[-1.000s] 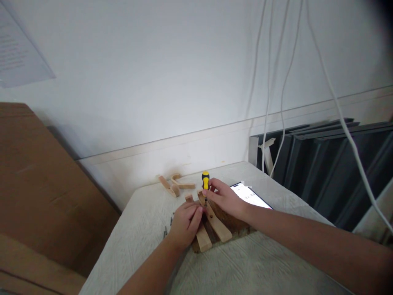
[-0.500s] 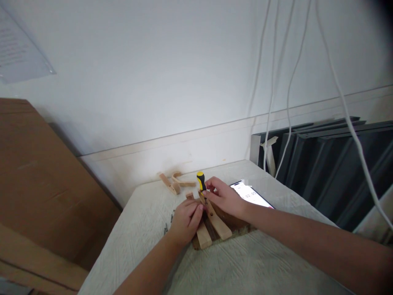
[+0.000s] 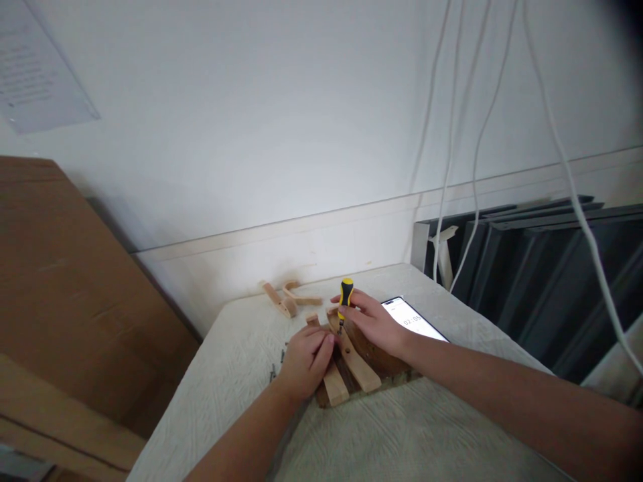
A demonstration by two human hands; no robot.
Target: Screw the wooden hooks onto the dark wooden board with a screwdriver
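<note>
My right hand (image 3: 374, 325) grips a yellow and black screwdriver (image 3: 346, 292). It stands almost upright, its tip low by a light wooden piece (image 3: 359, 368) with a dark hole. Fingers closed, my left hand (image 3: 306, 358) holds the light wooden pieces from the left, its fingertips close to the screwdriver's tip. Under that hand runs a second light wooden strip (image 3: 335, 387). Both pieces lie on a darker brown wooden board (image 3: 389, 361). Whether a screw sits under the tip is too small to tell.
Two curved wooden pieces (image 3: 278, 301) lie at the table's back. Several small screws (image 3: 272, 373) are left of my left hand. A lit phone (image 3: 414, 320) lies to the right. The cloth-covered table (image 3: 241, 348) borders a white wall; a cardboard box (image 3: 75, 281) stands left, dark panels (image 3: 542, 268) right.
The screwdriver has moved a little to the right with my right hand and now stands straighter. My left hand keeps its place on the wood. The whole view has shifted slightly.
</note>
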